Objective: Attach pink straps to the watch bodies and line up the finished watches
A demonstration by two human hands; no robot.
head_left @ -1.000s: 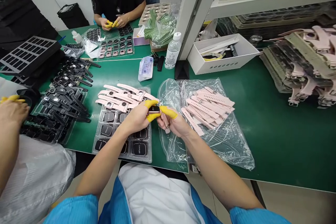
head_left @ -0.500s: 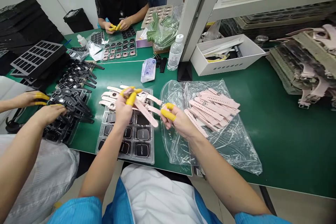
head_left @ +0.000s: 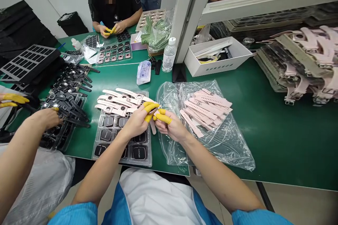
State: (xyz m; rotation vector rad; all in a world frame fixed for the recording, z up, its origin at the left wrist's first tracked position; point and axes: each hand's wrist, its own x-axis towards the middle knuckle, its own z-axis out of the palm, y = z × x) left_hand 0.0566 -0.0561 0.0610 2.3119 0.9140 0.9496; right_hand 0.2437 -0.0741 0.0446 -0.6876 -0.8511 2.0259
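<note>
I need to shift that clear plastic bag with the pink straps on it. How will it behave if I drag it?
The plastic bag looks thin and crinkled, so it will probably bunch, not slide flat. The pink straps lie loosely piled and may scatter.

1. The white box [head_left: 211, 66] carries a row of dark characters on its front wall, too small to read.
2. The pouch [head_left: 143, 72] bears blue print, illegible.
3. The black shirt [head_left: 116, 17] shows a small white logo, unreadable.

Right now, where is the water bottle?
The water bottle stands at the far middle of the green table, beside the white post, left of the white box.
</note>
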